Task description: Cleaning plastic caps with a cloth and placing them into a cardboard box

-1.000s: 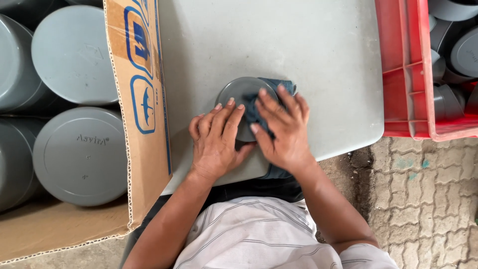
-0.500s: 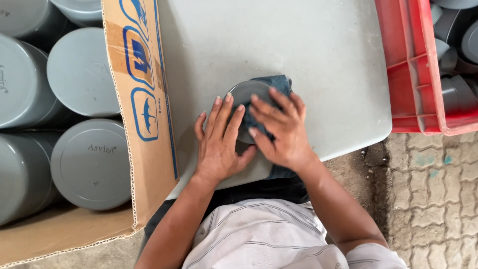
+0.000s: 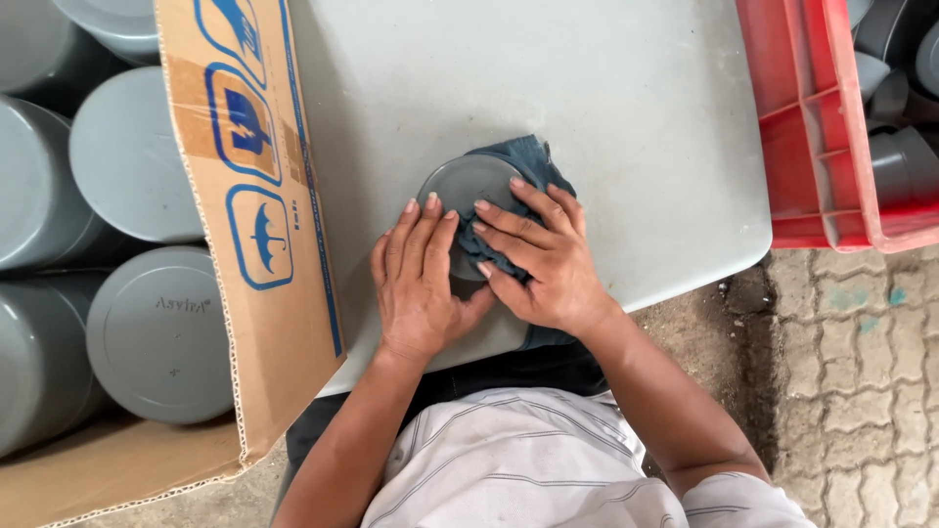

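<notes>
Grey round cap (image 3: 468,186), flat face up, resting on the pale worktop (image 3: 606,117) near its front edge. Smooth, dull plastic with a raised rim; near half covered by both hands. Dark blue cloth (image 3: 528,161), crumpled, lies partly on the cap's right side and partly beneath it, spilling onto the worktop and hanging over the front edge below the right hand (image 3: 543,259).
</notes>
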